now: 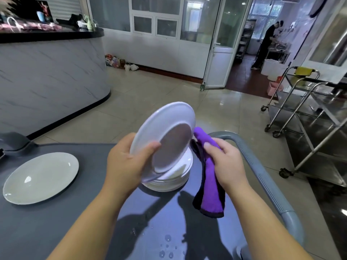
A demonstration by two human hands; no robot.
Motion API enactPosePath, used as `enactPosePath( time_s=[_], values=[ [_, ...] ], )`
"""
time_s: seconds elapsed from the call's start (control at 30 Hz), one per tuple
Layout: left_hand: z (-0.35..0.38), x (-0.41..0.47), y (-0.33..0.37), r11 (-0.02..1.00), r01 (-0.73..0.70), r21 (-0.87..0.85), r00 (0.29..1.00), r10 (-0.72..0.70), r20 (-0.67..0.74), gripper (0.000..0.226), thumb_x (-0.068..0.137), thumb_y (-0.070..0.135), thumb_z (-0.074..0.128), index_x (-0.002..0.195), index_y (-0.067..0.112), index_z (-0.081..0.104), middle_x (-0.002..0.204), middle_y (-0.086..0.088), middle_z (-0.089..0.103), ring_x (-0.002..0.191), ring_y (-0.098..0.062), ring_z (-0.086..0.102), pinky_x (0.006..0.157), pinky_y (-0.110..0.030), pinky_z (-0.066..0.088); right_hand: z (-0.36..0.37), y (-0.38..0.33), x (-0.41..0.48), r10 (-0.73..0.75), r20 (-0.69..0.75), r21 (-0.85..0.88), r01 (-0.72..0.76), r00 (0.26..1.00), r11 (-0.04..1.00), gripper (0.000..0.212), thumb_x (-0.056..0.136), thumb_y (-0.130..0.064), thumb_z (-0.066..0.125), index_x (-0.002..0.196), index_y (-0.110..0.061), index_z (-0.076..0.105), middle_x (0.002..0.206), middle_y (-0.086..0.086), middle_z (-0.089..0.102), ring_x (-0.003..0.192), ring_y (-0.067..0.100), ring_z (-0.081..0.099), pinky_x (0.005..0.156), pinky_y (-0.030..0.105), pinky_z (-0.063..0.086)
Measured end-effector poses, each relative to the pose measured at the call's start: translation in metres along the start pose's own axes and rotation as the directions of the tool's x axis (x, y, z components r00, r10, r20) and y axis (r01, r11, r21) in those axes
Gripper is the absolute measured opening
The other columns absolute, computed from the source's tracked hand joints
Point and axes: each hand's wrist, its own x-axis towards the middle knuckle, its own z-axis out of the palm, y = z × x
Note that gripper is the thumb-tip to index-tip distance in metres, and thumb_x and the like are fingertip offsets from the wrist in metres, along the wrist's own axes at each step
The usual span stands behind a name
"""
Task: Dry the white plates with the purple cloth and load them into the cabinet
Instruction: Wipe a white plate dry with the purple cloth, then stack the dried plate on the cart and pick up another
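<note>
Left hand point(125, 162) grips a white plate point(165, 128) by its rim, thumb on the underside. The plate is tilted up on edge with its base ring facing the camera. It sits directly above the plate stack point(169, 182), and its lower edge looks to be close to or touching the top one; can't tell which.

Right hand point(227, 162) is clamped on the purple cloth point(212, 190), which has black trim. One end pokes up just beside the plate's right edge and the rest hangs down over the cart top point(56, 222).

The stack stands on the dark grey cart top. A single plate point(40, 178) lies flat well to the left, apart from the stack. Water drops point(167, 238) sit on the near surface.

The grey cart handle point(262, 175) curves round just right of the cloth hand. Steel trolleys point(308, 117) are parked on the tiled floor further right. A marble-look counter point(47, 72) with a black top is ahead-left. A glass door point(223, 44) stands open ahead, with a person in black point(265, 45) in the room beyond.

No cabinet identifiable in view.
</note>
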Motion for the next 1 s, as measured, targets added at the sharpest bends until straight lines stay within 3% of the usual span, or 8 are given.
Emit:
enactPosePath(
  time_s=[0.2,0.3,0.4,0.53,0.63,0.77,0.87,1.0],
  values=[
    [0.004,-0.004,-0.012,0.805,-0.450,0.387,0.877,0.316,0.362,0.019,0.077,0.042,0.054,0.082,0.033,0.070,0.066,0.009,0.064,0.060,-0.012,0.055,0.055,-0.031,0.044,-0.017,-0.011,0.015,0.306,0.200,0.332,-0.358,0.931,0.873,0.092,0.061,-0.076,0.069,0.092,0.011,0.064,0.085,0.025,0.061,0.078,0.030,0.059,0.089,0.050,0.050],
    [0.009,-0.005,-0.022,0.539,-0.709,0.455,0.704,0.520,0.483,0.025,0.088,0.034,0.056,0.077,0.019,0.072,0.069,0.009,0.066,0.060,-0.021,0.056,0.047,-0.030,0.044,-0.014,-0.012,0.011,0.346,0.288,0.386,-0.439,0.893,0.812,0.074,0.075,-0.055,0.071,0.099,0.014,0.061,0.086,0.023,0.055,0.076,0.032,0.056,0.079,0.046,0.050],
    [0.011,-0.004,-0.027,0.344,-0.789,0.510,0.605,0.582,0.543,0.029,0.092,0.032,0.054,0.072,0.016,0.068,0.069,0.007,0.064,0.056,-0.023,0.051,0.043,-0.024,0.034,-0.007,-0.004,0.008,0.423,0.174,0.384,-0.457,0.889,0.802,0.036,0.085,-0.011,0.062,0.100,0.022,0.056,0.083,0.025,0.055,0.069,0.034,0.057,0.073,0.051,0.053],
    [0.007,-0.003,-0.036,0.393,-0.797,0.459,0.604,0.529,0.596,0.043,0.092,0.052,0.051,0.075,0.019,0.072,0.079,0.008,0.071,0.069,-0.021,0.061,0.053,-0.027,0.046,0.001,0.007,0.000,0.469,0.075,0.317,-0.467,0.880,0.826,0.021,0.078,-0.010,0.062,0.084,0.011,0.060,0.078,0.023,0.057,0.064,0.034,0.058,0.073,0.067,0.050],
    [-0.006,-0.009,-0.037,0.602,-0.634,0.485,0.765,0.398,0.507,0.049,0.090,0.063,0.042,0.078,0.029,0.073,0.086,0.017,0.072,0.093,-0.016,0.061,0.078,-0.035,0.043,0.006,0.014,-0.002,0.435,0.020,0.301,-0.420,0.900,0.856,0.022,0.069,-0.024,0.064,0.075,-0.006,0.054,0.071,0.012,0.047,0.062,0.025,0.045,0.059,0.047,0.041],
    [-0.025,-0.023,-0.045,0.835,-0.182,0.519,0.982,0.179,0.056,0.026,0.085,0.060,0.047,0.078,0.038,0.059,0.087,0.022,0.063,0.090,-0.017,0.058,0.079,-0.030,0.040,0.011,0.018,-0.002,0.315,0.031,0.332,-0.307,0.949,0.892,0.027,0.083,-0.015,0.057,0.063,-0.012,0.040,0.062,0.006,0.042,0.064,0.021,0.038,0.061,0.035,0.027],
    [-0.022,-0.035,-0.038,0.970,0.151,0.192,0.969,-0.107,-0.224,0.031,0.079,0.044,0.072,0.103,0.036,0.053,0.112,0.017,0.054,0.093,-0.008,0.059,0.070,-0.020,0.052,0.023,0.015,-0.003,0.224,0.100,0.351,-0.245,0.969,0.904,0.032,0.090,-0.007,0.053,0.060,-0.017,0.052,0.059,-0.006,0.056,0.058,0.015,0.049,0.057,0.028,0.036],
    [-0.040,-0.042,-0.034,0.933,0.347,0.089,0.892,-0.299,-0.340,0.036,0.084,0.022,0.072,0.112,0.028,0.050,0.112,0.012,0.062,0.085,-0.002,0.065,0.065,-0.016,0.049,0.047,0.011,-0.008,0.143,0.214,0.388,-0.219,0.966,0.895,0.019,0.094,-0.005,0.051,0.083,-0.010,0.066,0.074,-0.003,0.067,0.068,0.013,0.059,0.062,0.028,0.046]
  ],
)
